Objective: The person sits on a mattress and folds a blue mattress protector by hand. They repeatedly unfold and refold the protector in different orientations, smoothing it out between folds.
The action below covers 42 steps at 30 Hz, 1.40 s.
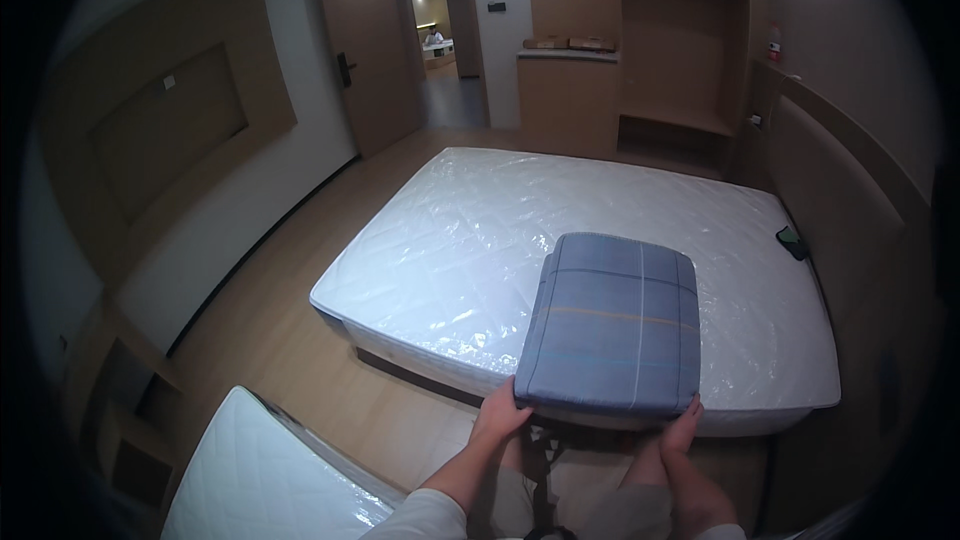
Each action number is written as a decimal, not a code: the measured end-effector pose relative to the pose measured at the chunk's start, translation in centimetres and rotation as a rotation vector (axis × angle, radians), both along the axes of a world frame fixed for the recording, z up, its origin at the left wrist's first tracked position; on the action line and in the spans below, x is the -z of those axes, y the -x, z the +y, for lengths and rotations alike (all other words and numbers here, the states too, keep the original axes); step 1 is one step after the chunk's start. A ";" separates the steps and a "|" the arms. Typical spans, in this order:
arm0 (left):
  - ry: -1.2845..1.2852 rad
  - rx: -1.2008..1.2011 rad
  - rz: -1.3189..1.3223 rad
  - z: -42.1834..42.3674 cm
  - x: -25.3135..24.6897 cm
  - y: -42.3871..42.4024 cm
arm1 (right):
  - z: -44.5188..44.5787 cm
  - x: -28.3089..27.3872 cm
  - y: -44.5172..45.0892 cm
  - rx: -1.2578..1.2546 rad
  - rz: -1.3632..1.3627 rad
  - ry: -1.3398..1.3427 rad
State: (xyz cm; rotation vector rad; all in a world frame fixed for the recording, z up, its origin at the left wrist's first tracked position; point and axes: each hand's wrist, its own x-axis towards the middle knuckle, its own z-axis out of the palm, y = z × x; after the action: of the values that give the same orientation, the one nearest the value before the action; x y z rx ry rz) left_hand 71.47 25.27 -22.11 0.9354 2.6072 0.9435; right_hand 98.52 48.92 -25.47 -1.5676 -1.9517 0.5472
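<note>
A folded blue-grey plaid quilt or blanket (615, 322) rests near the front edge of a white mattress (442, 255) wrapped in clear plastic. My left hand (501, 411) grips its near left corner, with the thumb at the front edge and the other fingers partly hidden. At the near right corner, my right hand (681, 427) holds the same folded piece, its fingers along the side. The near edge of the bundle reaches over the mattress edge, towards my legs.
A second plastic-wrapped mattress (277, 472) lies at the lower left, with wooden floor between the two. A dark and green object (790, 242) lies by the headboard (840, 157). Beyond are an open door (375, 60), a cabinet (568, 94) and a distant person (434, 36).
</note>
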 end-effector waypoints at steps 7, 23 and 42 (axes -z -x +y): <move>-0.397 0.101 0.358 0.9 0.2 -1.4 | 0.6 1.7 0.3 0.067 -0.070 -0.088; -0.225 -0.117 -0.156 1.4 4.5 3.8 | -1.0 0.5 1.0 -0.093 -0.012 -0.072; -0.279 -0.254 0.030 2.7 1.7 0.4 | 1.1 -1.1 -0.3 -0.367 -0.143 -0.159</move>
State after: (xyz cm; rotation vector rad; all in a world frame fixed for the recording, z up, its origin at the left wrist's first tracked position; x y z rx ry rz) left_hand 71.11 27.95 -23.82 0.6876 2.7107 1.3959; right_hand 98.83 49.99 -24.36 -1.1855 -2.3492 0.4187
